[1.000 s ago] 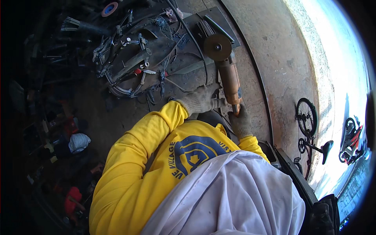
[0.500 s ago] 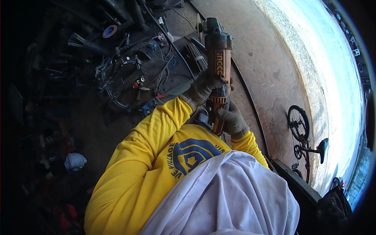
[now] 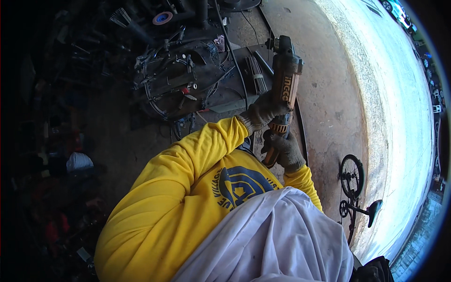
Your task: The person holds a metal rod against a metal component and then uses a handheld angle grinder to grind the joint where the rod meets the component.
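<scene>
An orange-and-black angle grinder (image 3: 287, 77) is held upright in the picture, its dark head (image 3: 283, 44) pointing away from me. My left hand (image 3: 264, 112), in a grey knit glove, is closed round the grinder's body below its middle. Lower down, my right hand (image 3: 287, 149), gloved the same way, is wrapped round the rear handle (image 3: 271, 157). At the left side of the head a small dark part sticks out, and I cannot make out the disc there. Left of the grinder, a bundle of thin rods (image 3: 256, 74) rests on a dark metal sheet.
A dark worktop with rings, tools and scraps (image 3: 178, 80) spreads to the left. A black cable (image 3: 232, 51) crosses it. To the right, a bicycle (image 3: 352, 181) stands on the concrete floor (image 3: 324, 89), beside a bright roadway. A blue-centred disc (image 3: 162, 18) lies at the upper left.
The whole scene has shifted in the picture as the view turned. The grinder appears farther right and slightly lower, with both hands still on it. A pale disc edge beside its head no longer shows.
</scene>
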### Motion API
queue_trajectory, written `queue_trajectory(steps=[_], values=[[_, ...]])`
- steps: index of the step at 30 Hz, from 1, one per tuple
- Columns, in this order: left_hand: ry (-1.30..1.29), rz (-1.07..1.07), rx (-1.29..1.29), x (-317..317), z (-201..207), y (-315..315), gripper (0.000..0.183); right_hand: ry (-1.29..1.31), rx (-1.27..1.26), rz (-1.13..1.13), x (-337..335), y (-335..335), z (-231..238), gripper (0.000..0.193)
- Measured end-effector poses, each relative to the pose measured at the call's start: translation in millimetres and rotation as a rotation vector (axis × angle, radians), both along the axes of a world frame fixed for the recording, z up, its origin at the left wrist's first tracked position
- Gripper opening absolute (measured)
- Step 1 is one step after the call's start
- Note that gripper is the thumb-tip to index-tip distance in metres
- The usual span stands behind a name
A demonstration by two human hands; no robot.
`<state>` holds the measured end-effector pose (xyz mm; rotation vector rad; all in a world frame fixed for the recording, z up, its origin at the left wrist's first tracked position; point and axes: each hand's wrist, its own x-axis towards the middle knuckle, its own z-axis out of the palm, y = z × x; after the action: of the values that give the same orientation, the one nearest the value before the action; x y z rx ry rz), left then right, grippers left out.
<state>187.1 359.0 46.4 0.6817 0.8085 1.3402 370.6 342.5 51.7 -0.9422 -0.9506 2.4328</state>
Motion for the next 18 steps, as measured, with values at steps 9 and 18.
queue_trajectory(steps=[9, 18], values=[[0.768, -0.028, 0.007, 13, 4, 10, 0.064, -0.105, 0.588, -0.208, -37, 78, 37, 0.074], [0.911, -0.036, 0.374, -4, -7, 10, 0.052, -0.374, 0.6, -0.219, -61, 95, 37, 0.036]])
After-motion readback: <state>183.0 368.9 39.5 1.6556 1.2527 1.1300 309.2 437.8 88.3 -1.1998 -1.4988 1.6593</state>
